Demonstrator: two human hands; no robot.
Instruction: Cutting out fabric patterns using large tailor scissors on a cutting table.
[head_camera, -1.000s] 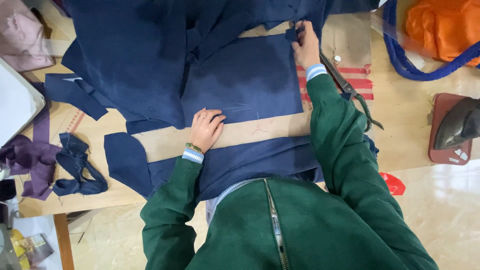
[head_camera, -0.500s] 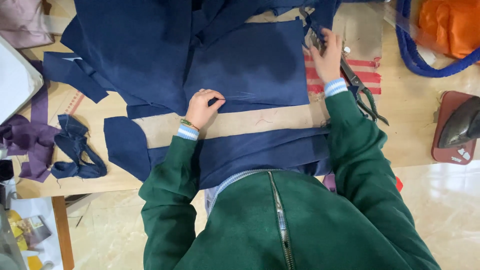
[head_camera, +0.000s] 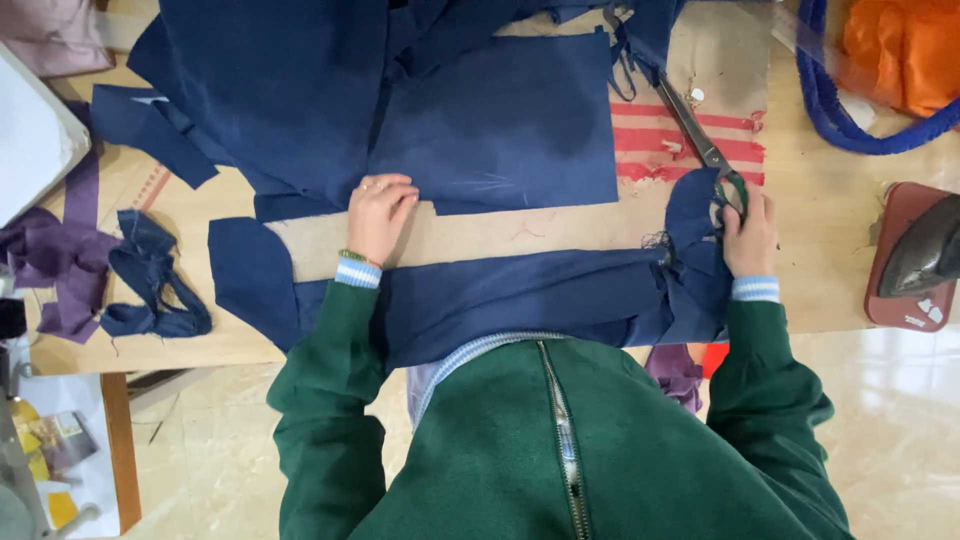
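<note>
Your right hand (head_camera: 750, 235) is closed around the handles of the scissors (head_camera: 700, 140), and a fold of navy cloth (head_camera: 500, 120) is bunched under the same grip, by the right end of the cardboard pattern (head_camera: 480, 235). The scissors' long axis runs up and to the left from that hand — blades pointing away from you, lying over the red-striped patch (head_camera: 690, 150) of the desk (head_camera: 820, 240). Whether the blades are parted I cannot tell.

Your left hand (head_camera: 378, 212) lies flat, fingers spread and slightly curled, pressing where the big cloth panel meets the pattern's upper edge; it grips nothing. The pattern runs left to right between your two hands, with a navy strip (head_camera: 520, 295) along its near side, close to your body.

So the right hand is the one on the tool, and the cloth lies to its left and beyond it. The left hand is well apart from the scissors, at the other end of the pattern.

Room is tight to the right: an iron (head_camera: 925, 255) on its red rest (head_camera: 895, 250) sits near your right wrist, and a blue strap (head_camera: 850, 120) with an orange bundle (head_camera: 900, 45) fills the far right corner. To the left, purple scraps (head_camera: 55, 260) and a twisted navy scrap (head_camera: 150, 275) lie near the desk's edge, beside a white object (head_camera: 30, 130).
</note>
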